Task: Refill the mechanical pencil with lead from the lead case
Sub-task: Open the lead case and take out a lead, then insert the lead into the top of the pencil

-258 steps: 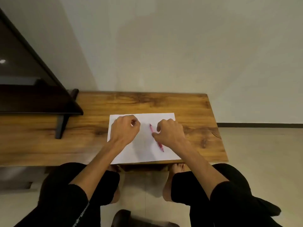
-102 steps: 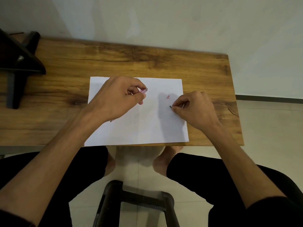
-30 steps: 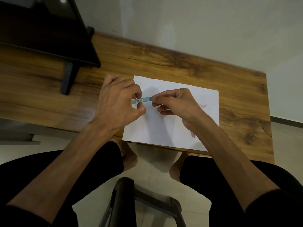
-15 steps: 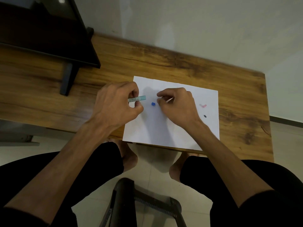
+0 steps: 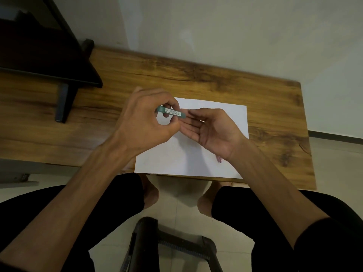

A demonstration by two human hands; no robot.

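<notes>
Over the sheet, L grip: left hand pinching the lead case betw. thumb and fingertips, closed firmly round its left half; case lying nearly level, right end poking out.
R grip: right hand cupped palm-up just beside case mouth, fingers loosely curled, fingertips touching or nearly touching case end; gripping nothing that can be made out.
Step, prob.: tipping leads out of case into waiting palm.
Doing it well: tilting mouth down only slightly, tapping gently w/ one finger, keeping palm right under the opening; working low over the white paper so any dropped lead is showing up against it.
Risk: thin leads snapping or rolling off; no lead visible at present, too fine to tell.
Pencil: mechanical pencil lying on paper under right wrist, only pink tip showing.
Surroundings: wooden table carrying the paper; dark monitor stand sitting well apart, far left.
Writing: white label w/ small print on case, too tiny for reading; no brand legible.
</notes>
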